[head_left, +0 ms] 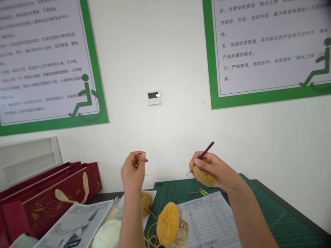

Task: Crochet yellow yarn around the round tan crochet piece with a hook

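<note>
My right hand (pixel 212 167) is closed around a dark-handled crochet hook (pixel 205 150), its thin metal tip pointing down to the left. The same hand holds a small mustard-yellow crocheted piece (pixel 204 176) under the fingers. A light yellow yarn strand (pixel 165 173) runs slackly from that hand to my left hand (pixel 134 168), which is raised with curled fingers around the yarn; exactly where it passes through is hidden. Below, a yellow yarn ball (pixel 168 224) sits on printed paper, with loose loops around it. A tan yarn ball (pixel 146 204) lies partly behind my left forearm.
A green cutting mat (pixel 274 213) covers the right of the table. On it lie a printed sheet (pixel 207 220) and green-handled snips (pixel 203 192). At left are dark red gift bags (pixel 51 196), a printed booklet (pixel 77 224) and cream yarn (pixel 107 234). A white wall (pixel 160 134) stands behind.
</note>
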`<state>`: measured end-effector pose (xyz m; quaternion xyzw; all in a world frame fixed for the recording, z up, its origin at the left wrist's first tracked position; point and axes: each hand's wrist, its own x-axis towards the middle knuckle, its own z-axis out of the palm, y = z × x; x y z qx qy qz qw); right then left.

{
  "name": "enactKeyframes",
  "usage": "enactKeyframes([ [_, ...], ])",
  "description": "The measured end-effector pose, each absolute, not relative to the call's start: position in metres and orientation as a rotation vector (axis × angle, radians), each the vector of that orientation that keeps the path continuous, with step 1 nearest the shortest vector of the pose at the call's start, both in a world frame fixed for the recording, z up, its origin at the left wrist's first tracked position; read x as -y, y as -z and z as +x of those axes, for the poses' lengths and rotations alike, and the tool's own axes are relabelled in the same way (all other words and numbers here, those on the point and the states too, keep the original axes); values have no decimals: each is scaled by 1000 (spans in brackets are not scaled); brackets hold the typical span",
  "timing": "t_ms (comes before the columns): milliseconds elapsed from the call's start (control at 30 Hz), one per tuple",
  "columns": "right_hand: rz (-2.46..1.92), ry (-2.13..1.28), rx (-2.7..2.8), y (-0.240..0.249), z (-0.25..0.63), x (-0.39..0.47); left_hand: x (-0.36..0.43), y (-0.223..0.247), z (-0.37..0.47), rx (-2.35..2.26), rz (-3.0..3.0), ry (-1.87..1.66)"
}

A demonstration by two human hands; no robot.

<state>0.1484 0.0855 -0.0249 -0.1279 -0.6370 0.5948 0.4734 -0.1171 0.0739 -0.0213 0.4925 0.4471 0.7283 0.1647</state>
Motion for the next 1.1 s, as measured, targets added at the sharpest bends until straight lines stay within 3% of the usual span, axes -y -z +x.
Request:
enactKeyframes([
  [200,-299,-1454,1591,19,140,-74,-55,23,-45,-609,1870,-1564],
  [367,-277,-1465,1619,19,141,-65,-42,19,-45,-544,1898,-1211],
  [767,-355,-1401,1598,15,130,-59,-32,2,-75,-642,1732,-1571],
  [1100,-349,-1468,1589,16,127,-63,-37,0,-94,-350,1446,-2162],
])
